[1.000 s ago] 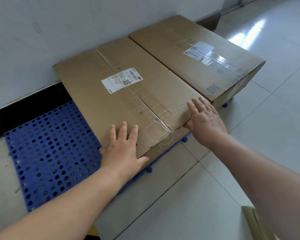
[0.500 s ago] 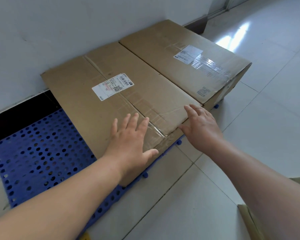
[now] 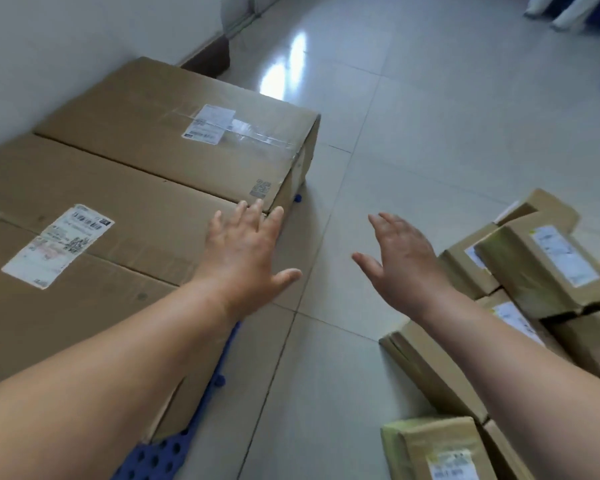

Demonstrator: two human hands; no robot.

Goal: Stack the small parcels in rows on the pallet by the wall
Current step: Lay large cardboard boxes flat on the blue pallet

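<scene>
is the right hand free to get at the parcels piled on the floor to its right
Probably yes. The right hand is open and empty, in the air beside the pile of small parcels, with nothing between them.

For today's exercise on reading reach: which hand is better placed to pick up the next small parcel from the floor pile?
Probably the right hand. It hangs open over bare floor right beside the small parcels, while the left hand is open above the near large box on the pallet, farther from the pile.

Small brown parcels [image 3: 534, 271] with white labels sit jumbled on the floor, well apart from the blue pallet [image 3: 160, 459], which already carries two big flat boxes [image 3: 136, 188].
</scene>
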